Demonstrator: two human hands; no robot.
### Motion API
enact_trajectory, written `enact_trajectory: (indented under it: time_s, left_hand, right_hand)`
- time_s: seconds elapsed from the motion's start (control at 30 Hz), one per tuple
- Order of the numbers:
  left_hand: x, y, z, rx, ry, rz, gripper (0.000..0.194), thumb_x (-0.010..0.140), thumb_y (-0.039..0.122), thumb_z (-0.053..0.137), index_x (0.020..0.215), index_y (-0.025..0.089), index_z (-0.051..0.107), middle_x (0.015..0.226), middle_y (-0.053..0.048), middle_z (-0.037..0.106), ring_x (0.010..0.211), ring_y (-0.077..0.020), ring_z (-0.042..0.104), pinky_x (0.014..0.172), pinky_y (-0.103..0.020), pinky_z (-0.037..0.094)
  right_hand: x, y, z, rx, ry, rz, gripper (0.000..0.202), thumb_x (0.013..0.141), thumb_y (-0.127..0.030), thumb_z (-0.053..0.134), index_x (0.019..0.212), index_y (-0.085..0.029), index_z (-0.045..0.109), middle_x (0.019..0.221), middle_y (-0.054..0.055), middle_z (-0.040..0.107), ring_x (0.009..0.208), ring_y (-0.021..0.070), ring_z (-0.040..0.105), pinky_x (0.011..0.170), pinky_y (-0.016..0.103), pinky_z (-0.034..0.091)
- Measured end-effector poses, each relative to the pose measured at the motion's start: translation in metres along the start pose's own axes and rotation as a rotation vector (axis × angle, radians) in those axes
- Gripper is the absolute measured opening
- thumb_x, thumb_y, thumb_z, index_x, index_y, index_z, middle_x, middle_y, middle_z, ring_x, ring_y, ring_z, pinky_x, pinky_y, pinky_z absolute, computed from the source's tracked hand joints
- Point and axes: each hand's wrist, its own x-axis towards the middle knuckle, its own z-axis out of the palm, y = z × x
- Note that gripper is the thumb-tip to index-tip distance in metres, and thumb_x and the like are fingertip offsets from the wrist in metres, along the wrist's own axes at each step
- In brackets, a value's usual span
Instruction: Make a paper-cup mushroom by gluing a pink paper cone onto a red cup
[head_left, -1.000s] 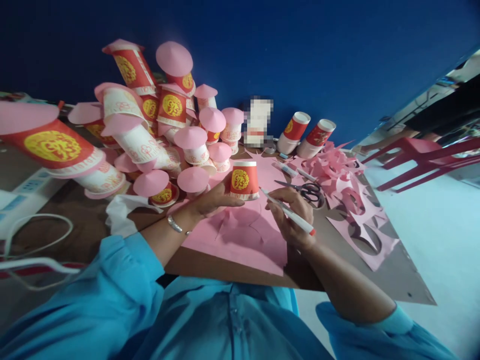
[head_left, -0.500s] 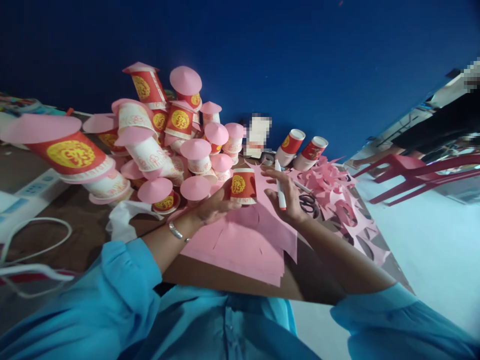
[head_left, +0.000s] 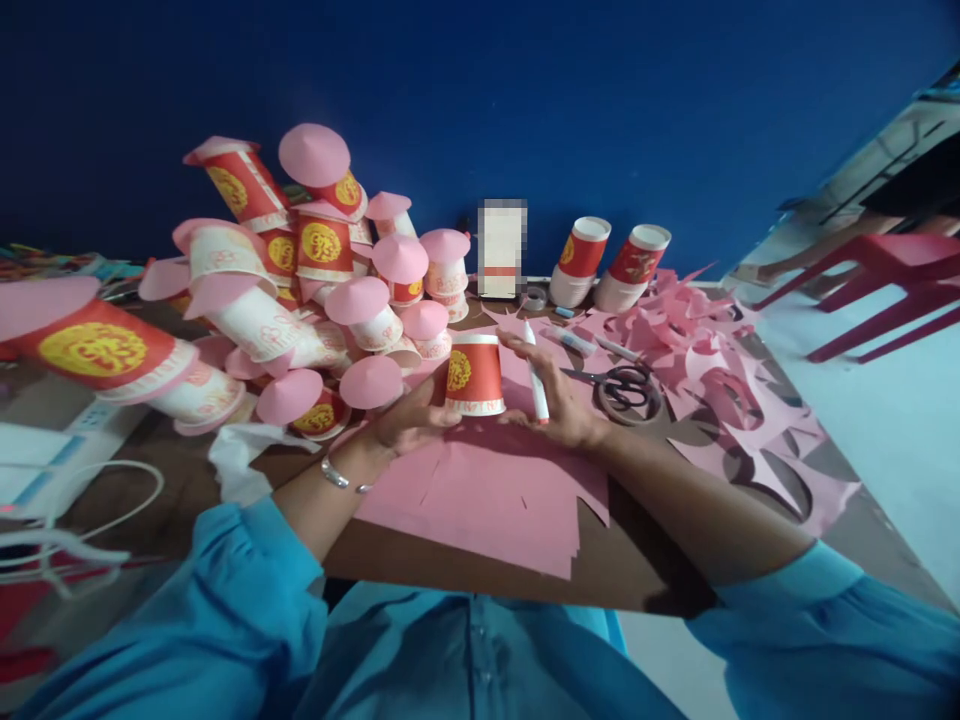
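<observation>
Upside down, a red paper cup with a yellow emblem is held by my left hand, whose fingers are around its left side. My right hand has a white marker with a red end between its fingers, and its fingertips are close to the cup's right side. Whether they touch the cup is hard to tell. Beneath both hands lie stacked pink paper sheets. On the left stands a pile of red and white cups with pink cone tops.
Black scissors lie on a roll of tape right of my right hand. Pink paper scraps cover the table's right side. Two cup stacks stand by the blue wall. A red plastic stool and a person's legs are at the right.
My right hand has moved in close to the cup, marker still held. The cup has turned, so its emblem sits further left. The camera view has shifted slightly.
</observation>
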Motion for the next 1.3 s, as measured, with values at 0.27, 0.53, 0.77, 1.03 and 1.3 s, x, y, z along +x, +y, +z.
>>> enact_trajectory:
  time_s: [0.27, 0.53, 0.77, 1.03, 1.3]
  left_hand:
    - [0.0, -0.005, -0.001, 0.114, 0.08, 0.047, 0.077, 0.075, 0.036, 0.086, 0.144, 0.026, 0.053, 0.141, -0.013, 0.064, 0.137, -0.0361, 0.056, 0.112, -0.05, 0.046]
    - [0.006, -0.014, -0.009, 0.268, 0.172, 0.101, 0.08, 0.074, 0.033, 0.09, 0.144, 0.026, 0.052, 0.146, -0.012, 0.059, 0.137, -0.0345, 0.053, 0.109, -0.044, 0.047]
    - [0.002, -0.012, -0.009, 0.371, 0.159, 0.053, 0.077, 0.076, 0.03, 0.088, 0.145, 0.026, 0.053, 0.134, -0.011, 0.064, 0.123, -0.0308, 0.06, 0.103, -0.04, 0.049]
    - [0.006, -0.004, 0.001, 0.151, 0.169, 0.085, 0.065, 0.074, 0.032, 0.088, 0.132, 0.023, 0.06, 0.128, -0.01, 0.067, 0.117, -0.0282, 0.063, 0.101, -0.042, 0.05]
    - [0.007, -0.003, 0.0, 0.103, 0.182, 0.107, 0.051, 0.075, 0.028, 0.086, 0.121, 0.021, 0.064, 0.111, -0.006, 0.068, 0.103, -0.0225, 0.063, 0.098, -0.039, 0.048]
  right_hand:
    - [-0.002, 0.003, 0.004, -0.144, 0.051, -0.037, 0.082, 0.09, -0.056, 0.074, 0.155, -0.029, 0.032, 0.145, 0.018, 0.057, 0.135, 0.0366, 0.057, 0.109, 0.059, 0.053]
    - [-0.003, 0.007, 0.005, -0.204, 0.06, -0.085, 0.088, 0.09, -0.063, 0.071, 0.159, -0.028, 0.028, 0.145, 0.017, 0.059, 0.131, 0.0365, 0.061, 0.106, 0.057, 0.055]
    - [-0.004, 0.011, 0.007, -0.191, 0.081, -0.076, 0.089, 0.088, -0.062, 0.074, 0.159, -0.027, 0.032, 0.142, 0.017, 0.061, 0.127, 0.037, 0.062, 0.105, 0.058, 0.055]
    - [-0.003, 0.006, 0.003, -0.014, 0.113, 0.007, 0.072, 0.098, -0.047, 0.068, 0.158, -0.032, 0.031, 0.144, 0.014, 0.059, 0.121, 0.0304, 0.067, 0.099, 0.052, 0.06]
    - [-0.005, 0.007, 0.008, 0.022, 0.205, 0.18, 0.039, 0.105, -0.042, 0.055, 0.14, -0.025, 0.051, 0.117, 0.009, 0.064, 0.089, 0.0189, 0.07, 0.075, 0.038, 0.062]
